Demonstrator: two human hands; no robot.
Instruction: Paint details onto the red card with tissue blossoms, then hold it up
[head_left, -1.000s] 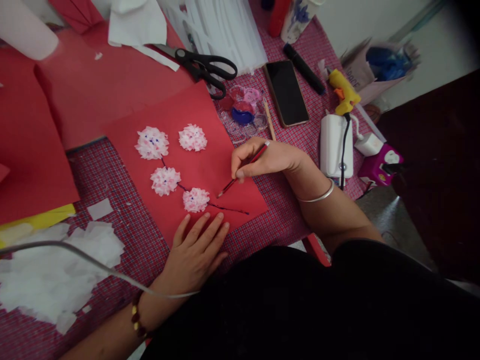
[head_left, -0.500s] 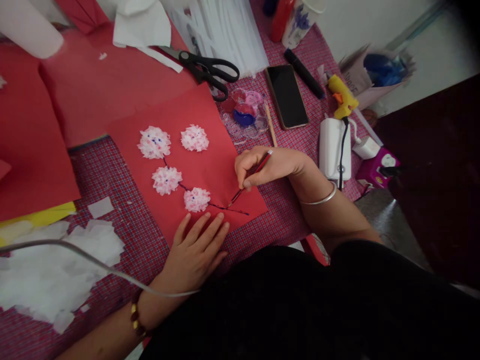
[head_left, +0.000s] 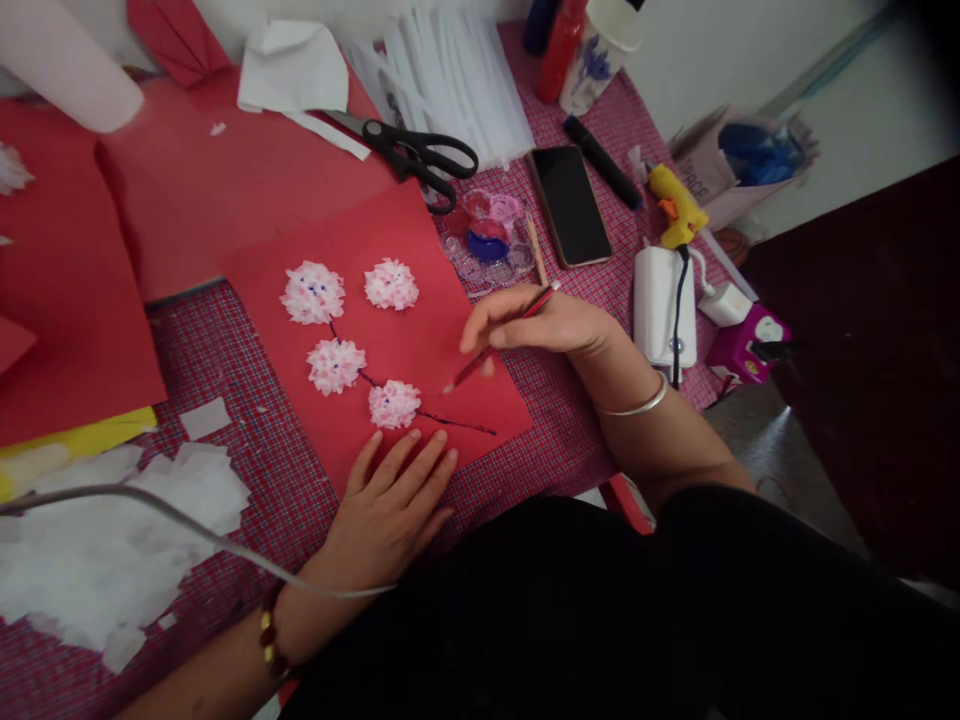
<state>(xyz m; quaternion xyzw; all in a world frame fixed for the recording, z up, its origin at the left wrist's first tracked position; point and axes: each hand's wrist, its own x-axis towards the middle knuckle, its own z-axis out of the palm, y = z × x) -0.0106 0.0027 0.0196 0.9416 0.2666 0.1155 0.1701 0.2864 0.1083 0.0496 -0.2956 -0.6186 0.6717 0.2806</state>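
My right hand (head_left: 540,325) pinches a thin red paintbrush (head_left: 499,340), its tip lifted just above a red paper sheet (head_left: 420,340). Several pink-and-white tissue flowers (head_left: 336,364) sit on that sheet, joined by a dark painted stem line (head_left: 457,424). My left hand (head_left: 390,505) lies flat with fingers spread on the sheet's near edge, just below the lowest flower (head_left: 394,403).
A clear paint palette (head_left: 487,235) with blue and pink paint, black scissors (head_left: 420,155), a phone (head_left: 570,205), a yellow glue gun (head_left: 675,205) and a white box (head_left: 664,305) lie beyond. White tissue scraps (head_left: 112,540) pile at left. More red sheets (head_left: 67,300) cover the checked cloth.
My right hand dipped the brush tip down onto the stem line, then lifted it up and away from the paper. My left hand has stayed in place.
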